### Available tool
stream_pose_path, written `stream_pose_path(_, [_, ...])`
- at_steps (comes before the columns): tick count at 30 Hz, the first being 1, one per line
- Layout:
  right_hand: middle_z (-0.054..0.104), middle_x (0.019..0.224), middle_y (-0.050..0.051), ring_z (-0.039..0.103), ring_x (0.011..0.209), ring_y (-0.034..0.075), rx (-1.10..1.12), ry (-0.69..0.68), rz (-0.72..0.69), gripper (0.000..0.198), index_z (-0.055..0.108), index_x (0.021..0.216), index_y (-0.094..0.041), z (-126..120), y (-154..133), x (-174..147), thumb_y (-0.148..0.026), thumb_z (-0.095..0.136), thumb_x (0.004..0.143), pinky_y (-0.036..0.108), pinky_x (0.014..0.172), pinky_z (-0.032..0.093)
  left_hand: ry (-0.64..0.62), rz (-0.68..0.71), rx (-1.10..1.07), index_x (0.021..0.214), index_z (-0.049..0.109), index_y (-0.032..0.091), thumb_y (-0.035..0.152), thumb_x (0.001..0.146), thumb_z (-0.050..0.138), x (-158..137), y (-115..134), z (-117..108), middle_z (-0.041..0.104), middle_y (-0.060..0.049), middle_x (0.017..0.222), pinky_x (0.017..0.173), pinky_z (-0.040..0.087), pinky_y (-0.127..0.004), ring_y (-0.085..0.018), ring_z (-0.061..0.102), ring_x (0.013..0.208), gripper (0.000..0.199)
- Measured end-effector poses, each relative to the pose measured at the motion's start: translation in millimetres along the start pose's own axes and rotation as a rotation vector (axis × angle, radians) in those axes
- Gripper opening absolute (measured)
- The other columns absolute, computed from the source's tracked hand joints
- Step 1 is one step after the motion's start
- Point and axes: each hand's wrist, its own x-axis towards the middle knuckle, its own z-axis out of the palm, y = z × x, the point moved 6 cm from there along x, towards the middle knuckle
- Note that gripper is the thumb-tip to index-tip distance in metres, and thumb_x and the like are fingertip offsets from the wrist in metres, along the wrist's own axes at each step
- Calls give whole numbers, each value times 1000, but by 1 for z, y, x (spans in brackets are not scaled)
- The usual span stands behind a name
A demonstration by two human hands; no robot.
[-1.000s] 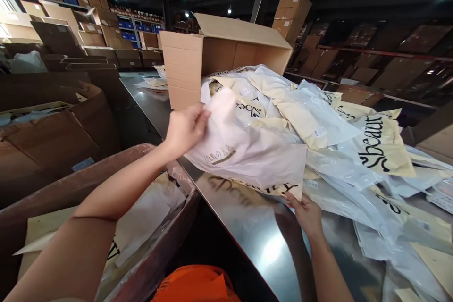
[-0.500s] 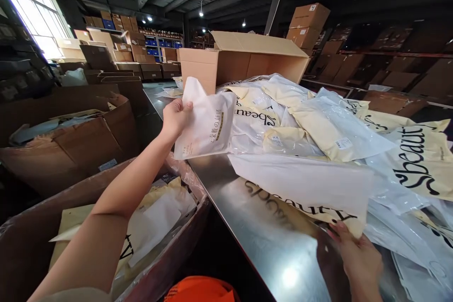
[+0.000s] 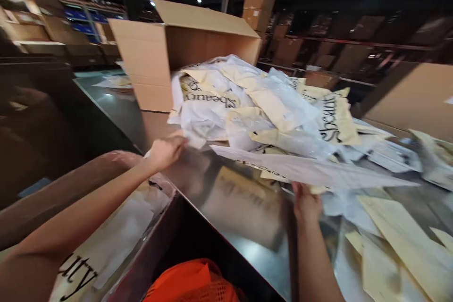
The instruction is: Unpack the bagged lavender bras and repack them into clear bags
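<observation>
Printed white bag [image 3: 300, 166] stands nearly edge-on above the metal table [image 3: 272, 262], beside the heaped packets [image 3: 276, 96] at the open carton [image 3: 141, 63].
Right hand [image 3: 307, 204] has its fingers closed on the bag's near edge; the left hand [image 3: 165, 152] has fingers curled at a white packet's [image 3: 198, 130] corner, but blur hides whether they grip it. So limp a bag probably wants a firm pinch close to the edge, kept taut and clear of the heap to avoid snagging; a light left touch should spare the packet creases.
</observation>
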Motion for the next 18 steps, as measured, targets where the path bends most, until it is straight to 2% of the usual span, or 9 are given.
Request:
stream_pose_path(2, [67,93,0,68,92,20,1,-9,-26,53,57,91,-23,-4,5,2,-52,81,53,53,96,56,-111,187,-49,120,60,20,39,89,61,-20,34,33,69,-9,118,84,54,-36,-27,67,104,36])
stream_pose_path(4, [68,91,-1,67,90,17,9,-22,-45,44,59,91,-23,-7,9,4,-48,79,61,42,89,60,-59,224,-143,131,52,17,49,81,71,-33,62,43,63,-14,129,96,52,-45,-33,61,118,62])
stream_pose_path(5, [68,90,-2,67,90,17,18,-36,-50,39,60,90,-24,-8,10,4,-45,79,63,37,86,61,3,209,-189,132,49,16,51,79,73,-36,73,42,63,-16,128,96,52,-47,-34,60,118,68])
stream_pose_path(6, [69,88,-2,67,89,16,30,-54,-49,35,60,88,-24,-7,11,4,-42,79,64,34,83,61,81,182,-236,131,49,16,50,80,72,-37,82,37,65,-16,124,93,53,-47,-33,62,114,65])
stream_pose_path(8, [69,84,-2,67,88,16,56,-93,-39,30,61,84,-24,-5,11,3,-36,80,64,30,81,61,238,160,-343,117,55,19,37,88,65,-39,98,24,69,-11,106,82,56,-40,-26,66,98,36])
stream_pose_path(10, [69,83,-3,67,87,16,85,-127,-27,31,62,85,-24,-2,10,2,-35,81,62,30,82,60,331,210,-421,100,59,21,20,93,55,-43,109,12,68,-5,90,71,55,-31,-18,66,83,9])
stream_pose_path(13, [69,87,-3,67,92,14,117,-168,-19,34,63,90,-25,3,7,-1,-36,81,63,32,89,58,282,374,-402,92,59,22,8,92,48,-59,120,6,71,-3,91,67,55,-24,-13,68,82,19])
stream_pose_path(18, [69,102,-2,65,102,13,154,-216,28,38,62,102,-27,11,5,-6,-36,78,69,35,100,53,114,573,-319,86,55,22,4,92,45,-106,116,13,74,-6,109,68,58,-25,-14,72,87,21])
